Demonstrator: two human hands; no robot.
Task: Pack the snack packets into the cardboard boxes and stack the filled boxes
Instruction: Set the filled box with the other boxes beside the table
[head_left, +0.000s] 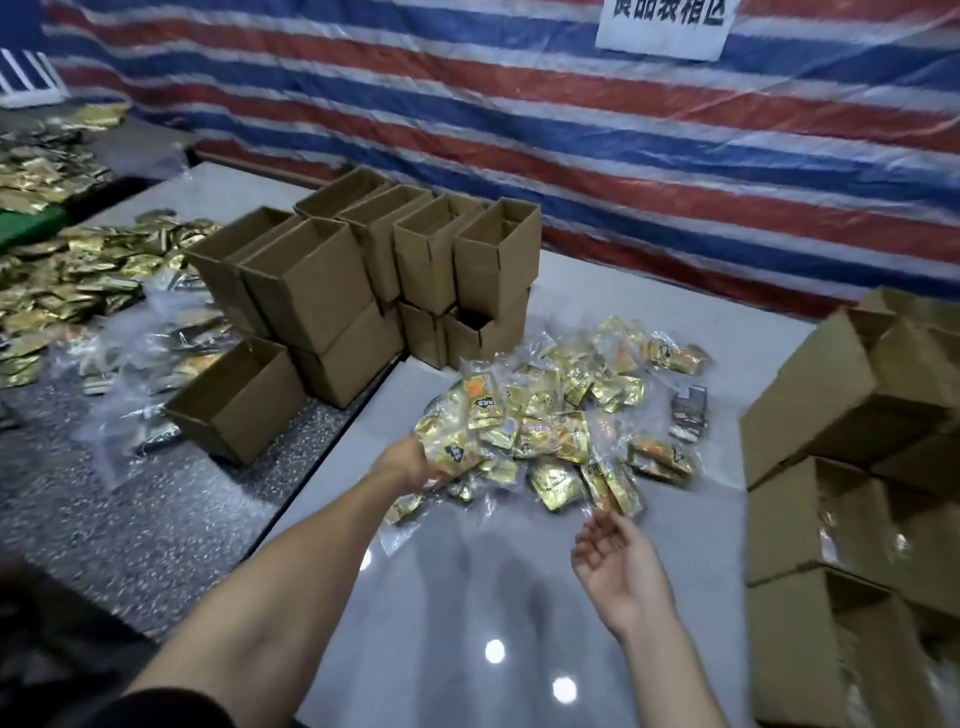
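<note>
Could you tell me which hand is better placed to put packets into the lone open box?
Probably left: the left hand grips packets nearer the lone open box; the right hand is empty and farther.

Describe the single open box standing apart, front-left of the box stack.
The lone box is plain brown cardboard, rectangular, open-topped; what shows of its inside looks empty. It stands upright on the dark speckled surface, corner toward the camera. Its right corner seems to touch the stack's bottom box; clear-wrapped packets lie at its left.
</note>
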